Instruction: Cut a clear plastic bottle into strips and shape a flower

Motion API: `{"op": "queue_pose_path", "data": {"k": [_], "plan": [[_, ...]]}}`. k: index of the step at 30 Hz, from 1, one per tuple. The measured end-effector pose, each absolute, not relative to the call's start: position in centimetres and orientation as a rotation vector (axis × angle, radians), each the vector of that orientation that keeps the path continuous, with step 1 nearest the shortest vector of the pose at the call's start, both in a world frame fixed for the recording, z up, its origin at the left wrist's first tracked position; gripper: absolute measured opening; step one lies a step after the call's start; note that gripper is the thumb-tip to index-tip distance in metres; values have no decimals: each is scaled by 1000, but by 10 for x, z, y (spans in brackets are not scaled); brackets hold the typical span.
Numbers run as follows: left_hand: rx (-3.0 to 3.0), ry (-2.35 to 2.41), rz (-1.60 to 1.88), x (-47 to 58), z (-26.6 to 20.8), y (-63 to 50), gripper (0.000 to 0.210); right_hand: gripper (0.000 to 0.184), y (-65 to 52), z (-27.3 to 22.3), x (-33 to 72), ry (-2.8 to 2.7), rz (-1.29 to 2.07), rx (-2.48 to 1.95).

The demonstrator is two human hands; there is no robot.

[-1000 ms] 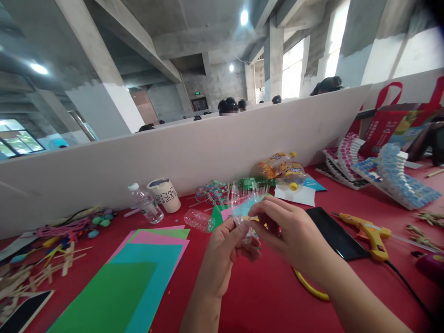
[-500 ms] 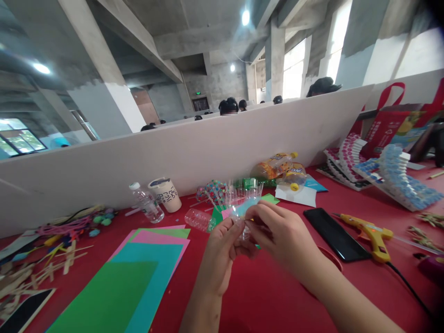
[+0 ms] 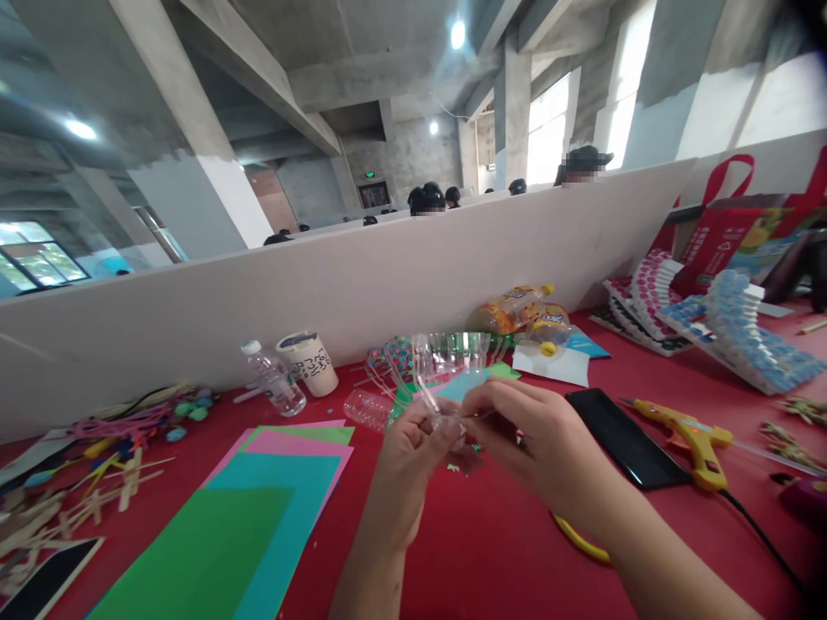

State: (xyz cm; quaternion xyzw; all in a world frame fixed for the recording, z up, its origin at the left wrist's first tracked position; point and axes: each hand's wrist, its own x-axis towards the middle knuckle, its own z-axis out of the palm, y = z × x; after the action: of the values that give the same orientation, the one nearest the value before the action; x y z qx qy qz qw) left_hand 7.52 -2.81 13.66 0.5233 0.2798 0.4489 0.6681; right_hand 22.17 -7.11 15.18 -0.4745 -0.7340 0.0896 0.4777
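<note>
The plastic piece (image 3: 434, 403) is between paper sheets (image 3: 264, 491), left, and phone (image 3: 624, 439), right (glue gun (image 3: 701, 443) beside it)

A white partition (image 3: 362, 284) crosses the middle of the frame, dark-topped heads (image 3: 425, 197) showing above it. Ceiling lights (image 3: 458, 34) glow at upper left and upper centre; beyond shines a small green sign (image 3: 370, 175). A red bag (image 3: 714, 245) stands far right, a black phone (image 3: 624, 439) lies lower right, and a lettered cup (image 3: 314, 366) sits left of centre.
</note>
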Motion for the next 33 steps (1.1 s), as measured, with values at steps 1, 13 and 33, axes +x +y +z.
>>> {"op": "queue_pose_path", "data": {"k": [1,13,33], "plan": [[1192,624,1023,75,138,-28,24,8,-74,154,221,-1808,198,-1154],[1197,569,1071,66,135,-29,42,10,-85,156,218,-1965,-145,-1078],[1105,671,916,72,135,-27,27,11,-84,165,232,-1749,-75,-1128]]}}
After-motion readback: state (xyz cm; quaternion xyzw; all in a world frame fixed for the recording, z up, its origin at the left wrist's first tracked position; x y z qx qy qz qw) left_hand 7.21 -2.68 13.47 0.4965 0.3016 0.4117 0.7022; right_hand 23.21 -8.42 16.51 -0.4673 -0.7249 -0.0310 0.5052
